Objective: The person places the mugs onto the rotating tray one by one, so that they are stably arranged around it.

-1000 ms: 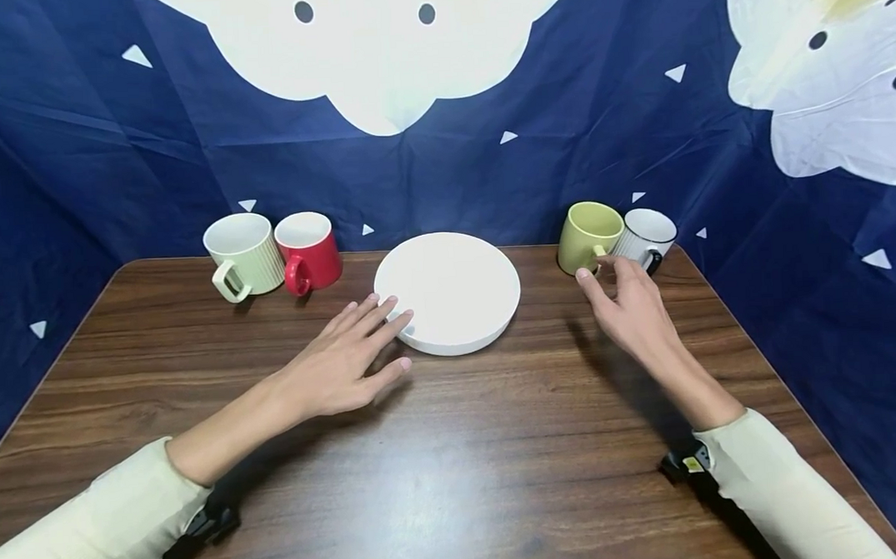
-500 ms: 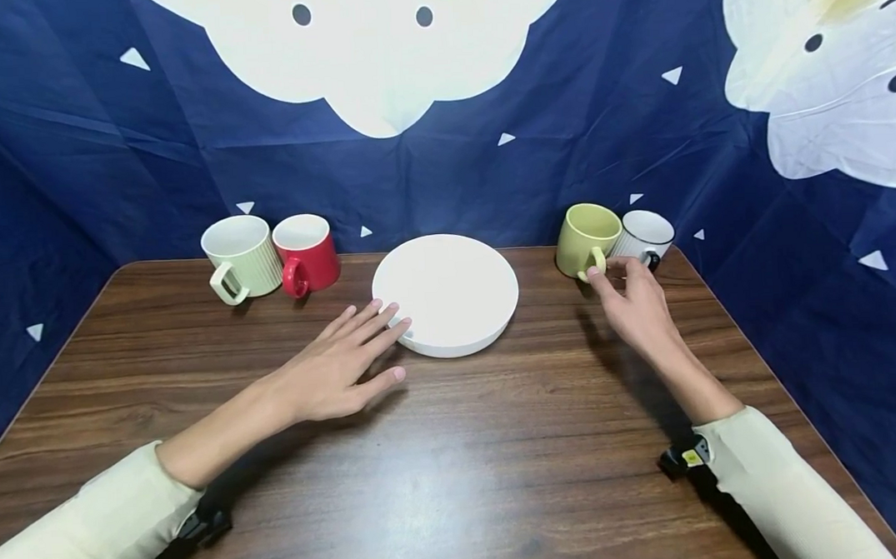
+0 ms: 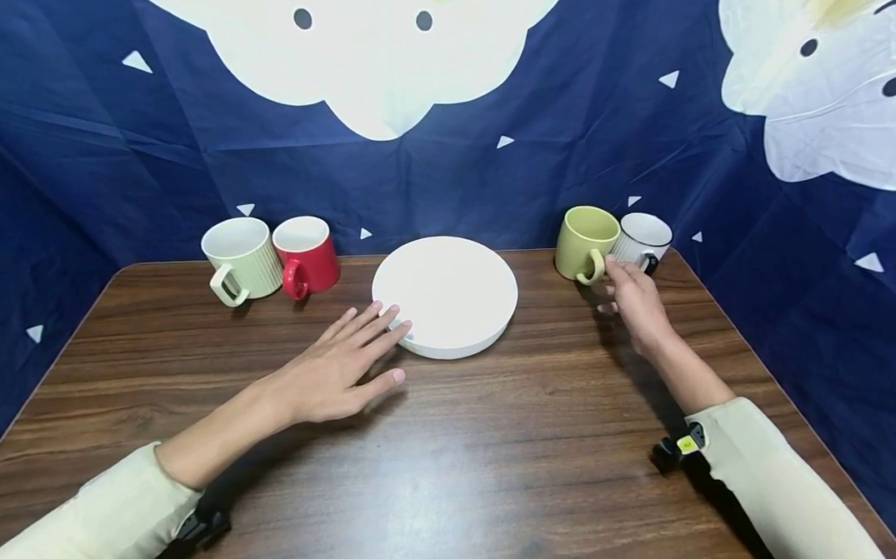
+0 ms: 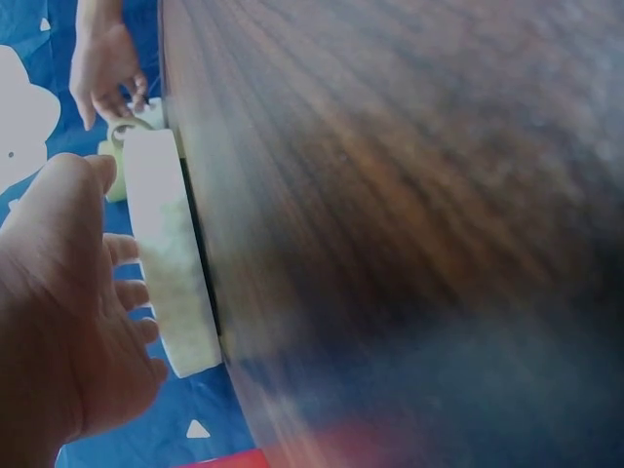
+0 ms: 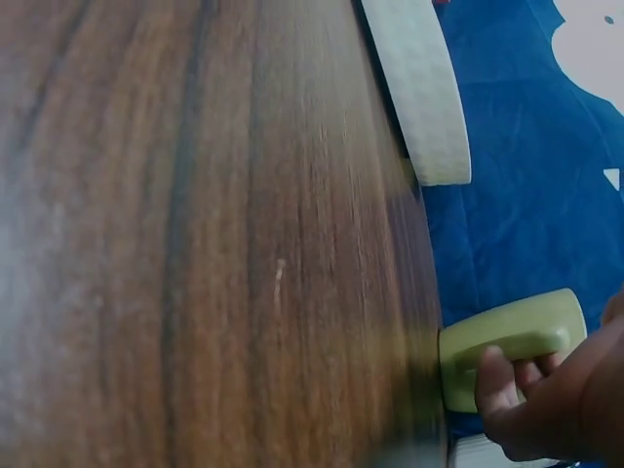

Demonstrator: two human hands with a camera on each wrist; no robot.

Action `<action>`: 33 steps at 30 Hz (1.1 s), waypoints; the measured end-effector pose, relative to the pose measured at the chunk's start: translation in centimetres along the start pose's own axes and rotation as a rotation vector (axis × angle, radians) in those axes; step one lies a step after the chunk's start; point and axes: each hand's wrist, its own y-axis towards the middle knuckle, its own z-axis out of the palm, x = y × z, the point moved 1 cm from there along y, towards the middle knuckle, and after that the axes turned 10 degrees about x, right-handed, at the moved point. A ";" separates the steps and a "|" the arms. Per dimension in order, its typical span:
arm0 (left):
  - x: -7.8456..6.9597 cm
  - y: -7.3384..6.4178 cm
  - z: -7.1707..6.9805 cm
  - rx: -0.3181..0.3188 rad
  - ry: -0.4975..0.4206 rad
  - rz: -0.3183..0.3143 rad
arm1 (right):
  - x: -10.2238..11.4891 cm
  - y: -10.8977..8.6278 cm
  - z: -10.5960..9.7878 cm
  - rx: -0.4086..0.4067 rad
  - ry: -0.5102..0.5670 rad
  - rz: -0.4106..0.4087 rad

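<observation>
My left hand is spread with straight fingers, its fingertips at the near-left edge of a round white disc. The disc has a thick side, and a dark gap shows below it in the left wrist view. At the right, my right hand is beside the handle of an olive-green mug, fingers loosely bent. In the head view the whole handle shows left of the fingertips. The right wrist view has the thumb overlapping the green mug. The mug stands upright on the table.
A white mug with a dark rim and black handle stands right behind my right hand. A pale green ribbed mug and a red mug stand side by side at the back left. A blue cloth hangs behind the wooden table.
My right hand has moved right and turned; its thumb no longer shows left of the handle. The green mug's handle has come more into view. My left hand has stayed by the disc.
</observation>
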 end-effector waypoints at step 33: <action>-0.1 0.1 -0.2 0.024 -0.033 -0.026 | -1.5 3.4 0.5 0.281 0.528 -0.013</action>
